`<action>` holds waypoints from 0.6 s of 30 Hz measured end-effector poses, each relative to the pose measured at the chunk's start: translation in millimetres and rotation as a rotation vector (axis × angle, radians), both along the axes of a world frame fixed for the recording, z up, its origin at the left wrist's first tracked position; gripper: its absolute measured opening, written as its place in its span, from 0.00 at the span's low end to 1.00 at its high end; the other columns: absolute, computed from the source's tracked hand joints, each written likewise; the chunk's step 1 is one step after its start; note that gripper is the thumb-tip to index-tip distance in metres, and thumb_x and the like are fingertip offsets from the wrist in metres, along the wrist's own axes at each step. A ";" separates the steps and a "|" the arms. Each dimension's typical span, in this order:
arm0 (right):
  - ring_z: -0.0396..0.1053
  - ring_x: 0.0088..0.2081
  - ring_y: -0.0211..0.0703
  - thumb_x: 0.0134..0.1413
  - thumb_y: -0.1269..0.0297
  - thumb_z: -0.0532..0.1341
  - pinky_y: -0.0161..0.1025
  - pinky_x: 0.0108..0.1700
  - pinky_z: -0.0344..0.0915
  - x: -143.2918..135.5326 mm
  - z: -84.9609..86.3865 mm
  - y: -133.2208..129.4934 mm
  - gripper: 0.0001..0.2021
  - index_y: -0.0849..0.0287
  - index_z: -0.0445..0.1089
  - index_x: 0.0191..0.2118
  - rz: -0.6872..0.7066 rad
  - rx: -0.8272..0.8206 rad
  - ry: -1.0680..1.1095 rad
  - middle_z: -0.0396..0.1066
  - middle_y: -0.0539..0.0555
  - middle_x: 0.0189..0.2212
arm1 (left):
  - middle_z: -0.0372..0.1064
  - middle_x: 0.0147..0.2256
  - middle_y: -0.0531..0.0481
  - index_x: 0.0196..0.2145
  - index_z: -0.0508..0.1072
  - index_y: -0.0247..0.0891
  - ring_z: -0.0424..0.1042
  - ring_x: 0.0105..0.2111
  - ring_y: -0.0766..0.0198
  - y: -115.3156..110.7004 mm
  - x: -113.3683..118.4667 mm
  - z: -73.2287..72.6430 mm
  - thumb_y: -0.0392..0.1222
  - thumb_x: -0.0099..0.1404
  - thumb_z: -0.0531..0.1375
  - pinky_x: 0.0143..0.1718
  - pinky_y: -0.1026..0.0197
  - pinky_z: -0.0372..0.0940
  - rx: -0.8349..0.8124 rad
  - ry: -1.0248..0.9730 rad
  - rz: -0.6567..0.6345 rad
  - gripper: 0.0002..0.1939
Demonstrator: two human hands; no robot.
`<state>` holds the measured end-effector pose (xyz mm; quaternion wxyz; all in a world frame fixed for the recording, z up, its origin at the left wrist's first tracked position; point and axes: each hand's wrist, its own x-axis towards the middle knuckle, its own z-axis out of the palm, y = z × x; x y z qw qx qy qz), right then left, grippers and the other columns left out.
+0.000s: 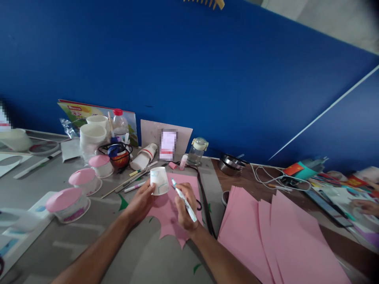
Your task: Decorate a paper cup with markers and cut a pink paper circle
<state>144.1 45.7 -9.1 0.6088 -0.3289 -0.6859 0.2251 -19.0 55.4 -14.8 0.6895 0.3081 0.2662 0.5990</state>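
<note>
My left hand [145,199] grips a white paper cup [159,181] by its left side. Faint blue lines are drawn on the cup's wall. A white marker with a light blue tip [186,203] is held in my right hand [186,205], its tip just right of the cup and apart from it. Under both hands lies a pink paper sheet [174,225] with a scalloped cut edge. Three cups with pink paper tops [64,200] stand in a row to the left.
Stacked white cups [92,136], a red-capped bottle [120,124] and a glass jar [197,152] stand along the blue partition. Pink sheets [293,236] lie at the right. Brushes [130,181] lie left of the cup. Another person's hand [367,206] shows at the far right.
</note>
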 end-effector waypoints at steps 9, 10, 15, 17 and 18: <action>0.72 0.36 0.46 0.65 0.62 0.52 0.46 0.41 0.70 -1.0 -17.4 14.6 0.19 0.60 0.63 0.59 -0.193 -0.218 -0.099 0.74 0.58 0.37 | 0.77 0.44 0.44 0.48 0.75 0.37 0.75 0.42 0.57 6.0 -8.5 -6.9 0.50 0.60 0.65 0.47 0.56 0.68 -0.053 -0.064 0.070 0.20; 0.72 0.37 0.48 0.63 0.64 0.53 0.48 0.42 0.70 -0.8 -20.5 16.8 0.20 0.59 0.62 0.59 -0.215 -0.183 -0.162 0.74 0.58 0.37 | 0.77 0.44 0.44 0.48 0.75 0.37 0.75 0.41 0.57 5.9 -9.4 -6.9 0.50 0.60 0.65 0.47 0.55 0.69 -0.062 -0.065 0.059 0.21; 0.69 0.47 0.57 0.50 0.70 0.60 0.59 0.49 0.67 -1.3 -28.8 20.5 0.38 0.57 0.48 0.67 -0.230 0.009 -0.370 0.70 0.63 0.48 | 0.79 0.39 0.46 0.45 0.76 0.36 0.76 0.36 0.58 4.6 -13.2 -6.3 0.48 0.57 0.68 0.43 0.56 0.71 -0.103 -0.053 0.057 0.20; 0.67 0.49 0.61 0.46 0.71 0.61 0.62 0.51 0.66 -2.7 -29.6 19.3 0.43 0.59 0.44 0.68 -0.226 0.031 -0.406 0.67 0.65 0.52 | 0.79 0.38 0.46 0.44 0.76 0.37 0.77 0.37 0.57 4.4 -13.7 -5.3 0.47 0.56 0.69 0.43 0.56 0.71 -0.096 -0.051 0.077 0.19; 0.66 0.51 0.62 0.46 0.71 0.61 0.63 0.52 0.66 -3.4 -30.1 18.9 0.44 0.60 0.42 0.68 -0.222 0.041 -0.418 0.66 0.67 0.53 | 0.79 0.38 0.46 0.44 0.76 0.37 0.77 0.37 0.56 4.3 -13.7 -4.3 0.47 0.56 0.69 0.43 0.56 0.71 -0.093 -0.045 0.081 0.19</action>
